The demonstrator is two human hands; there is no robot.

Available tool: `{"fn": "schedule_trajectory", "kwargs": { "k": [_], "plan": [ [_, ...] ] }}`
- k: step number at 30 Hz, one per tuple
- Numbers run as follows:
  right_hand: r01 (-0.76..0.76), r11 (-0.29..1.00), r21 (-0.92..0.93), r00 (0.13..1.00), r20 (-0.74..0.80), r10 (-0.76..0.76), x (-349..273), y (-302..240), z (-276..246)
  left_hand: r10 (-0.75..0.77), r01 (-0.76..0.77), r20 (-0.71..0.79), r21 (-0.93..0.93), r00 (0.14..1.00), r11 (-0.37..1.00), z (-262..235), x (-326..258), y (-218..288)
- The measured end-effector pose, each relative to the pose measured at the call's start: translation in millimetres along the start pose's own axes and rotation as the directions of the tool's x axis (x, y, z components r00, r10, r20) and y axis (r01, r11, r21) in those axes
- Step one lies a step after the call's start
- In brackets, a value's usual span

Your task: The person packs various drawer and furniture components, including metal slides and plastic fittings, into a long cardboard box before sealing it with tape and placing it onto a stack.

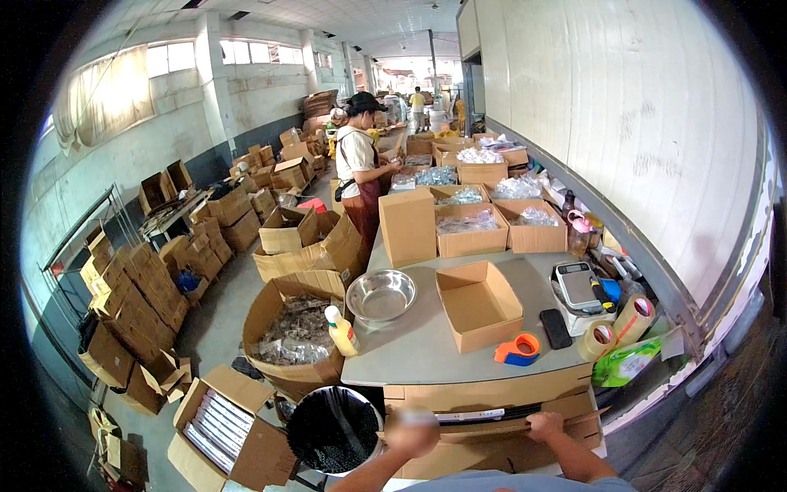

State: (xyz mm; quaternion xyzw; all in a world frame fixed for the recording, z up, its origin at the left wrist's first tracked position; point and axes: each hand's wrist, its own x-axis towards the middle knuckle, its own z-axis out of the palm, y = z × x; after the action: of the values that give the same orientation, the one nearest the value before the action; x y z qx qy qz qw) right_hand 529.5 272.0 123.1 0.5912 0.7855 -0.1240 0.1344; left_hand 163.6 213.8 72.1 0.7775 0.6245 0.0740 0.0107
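Note:
A long cardboard carton [484, 399] lies at the front edge of the table, close to my body. Dark rods and a white strip [471, 416] show in its narrow opening. My right hand [544, 426] has its fingers curled over the near cardboard edge, toward the right end. At the left end, my left hand [412, 432] rests by the same carton, but a blur hides its fingers. Just left of that hand stands a white bucket [293, 410] packed with thin black rods [336, 430].
On the grey table [393, 353] are an empty open box [479, 305], a metal bowl [381, 297], an orange tape dispenser [517, 350], a phone [556, 328] and a scale [578, 287]. A yellow bottle [341, 330] stands at the left edge. Beyond, a person [358, 164] works beside several filled cartons.

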Motion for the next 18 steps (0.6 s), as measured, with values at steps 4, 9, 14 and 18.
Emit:
{"fn": "schedule_trajectory", "kwargs": {
  "k": [4, 9, 14, 18],
  "plan": [
    [0.002, 1.000, -0.019, 1.000, -0.001, -0.002, 5.0, 4.8, 10.1, 0.037, -0.039, -0.072, -0.021, 0.997, 0.999, -3.8, -2.3, 1.6],
    [0.013, 1.000, 0.017, 1.000, -0.007, -0.013, 2.0, 2.3, 9.2, 0.079, -0.075, -0.160, 0.028, 0.984, 0.997, 0.6, -6.4, 0.1],
    [-0.012, 0.999, 0.030, 1.000, 0.016, 0.011, -5.1, -6.0, -3.9, 0.058, -0.064, -0.091, -0.054, 0.994, 0.997, 4.9, -6.2, -2.7],
    [-0.006, 0.999, 0.042, 1.000, -0.031, 0.007, -1.8, -1.4, 5.2, 0.066, -0.065, -0.156, 0.014, 0.986, 0.998, 1.1, -9.3, 0.3]
  ]
}}
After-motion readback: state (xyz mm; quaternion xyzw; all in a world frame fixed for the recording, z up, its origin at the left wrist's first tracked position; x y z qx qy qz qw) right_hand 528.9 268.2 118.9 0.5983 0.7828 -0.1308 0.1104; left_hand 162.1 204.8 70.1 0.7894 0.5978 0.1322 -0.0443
